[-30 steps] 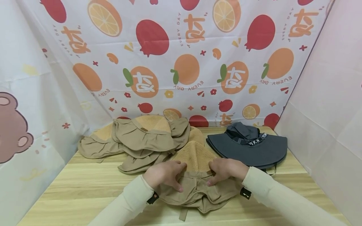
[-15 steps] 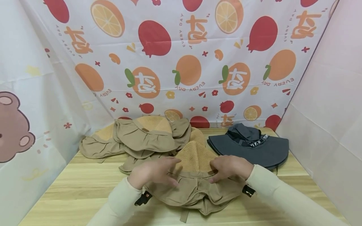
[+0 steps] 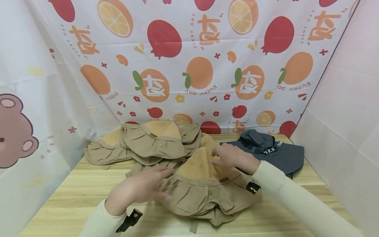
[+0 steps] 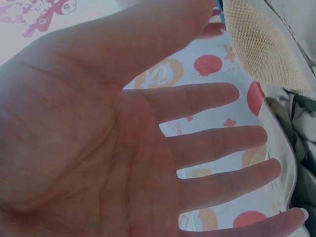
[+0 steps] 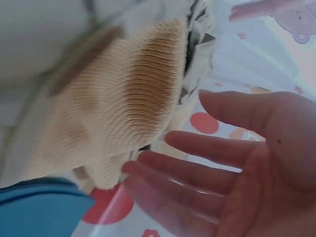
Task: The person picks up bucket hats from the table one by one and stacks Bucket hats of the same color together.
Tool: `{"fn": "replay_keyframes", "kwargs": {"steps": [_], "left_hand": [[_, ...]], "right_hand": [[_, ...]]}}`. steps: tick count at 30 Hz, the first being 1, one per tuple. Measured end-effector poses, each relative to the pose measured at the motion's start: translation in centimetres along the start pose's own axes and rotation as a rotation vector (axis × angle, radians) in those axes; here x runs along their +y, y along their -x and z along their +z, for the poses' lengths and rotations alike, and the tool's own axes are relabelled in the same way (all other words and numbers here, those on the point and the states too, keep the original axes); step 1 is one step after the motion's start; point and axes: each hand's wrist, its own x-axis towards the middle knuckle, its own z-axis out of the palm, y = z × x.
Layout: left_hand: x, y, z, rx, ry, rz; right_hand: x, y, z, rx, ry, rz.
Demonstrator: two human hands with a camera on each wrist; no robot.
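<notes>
A sun hat with a tan knitted crown and a khaki gathered brim lies on the wooden table between my hands. Its crown stands up in a peak, with a small brown tag at the band. My left hand is off to the hat's left side, fingers spread and straight in the left wrist view, holding nothing. Over the right side of the crown is my right hand, its fingers loosely extended beside the knit in the right wrist view. Nothing is in its grasp either.
Behind to the left is a pile of similar khaki hats. A dark grey wide-brimmed hat, with lettering on its band, lies at the back right. Fruit-print cloth hangs behind the wooden table, and pale cloth walls flank it.
My left hand has drawn away from the hat to the left. My right hand has lifted from the band and moved up beside the crown. The hat stays nearly in place.
</notes>
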Motion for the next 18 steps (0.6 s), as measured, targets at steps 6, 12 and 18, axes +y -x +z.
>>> {"fn": "replay_keyframes", "kwargs": {"steps": [6,12,18], "left_hand": [[-0.7,0.9,-0.4,0.024,0.009,0.016],[-1.3,1.6,-1.0,0.068,0.002,0.038],[-1.4,2.0,-1.5,0.080,0.000,0.041]], "right_hand": [[-1.7,-3.6,-1.5,0.037,-0.094,-0.066],[-3.8,-7.9,-1.9,0.011,-0.197,-0.086],[-5.1,-11.2,-2.0,-0.063,-0.291,-0.012]]}}
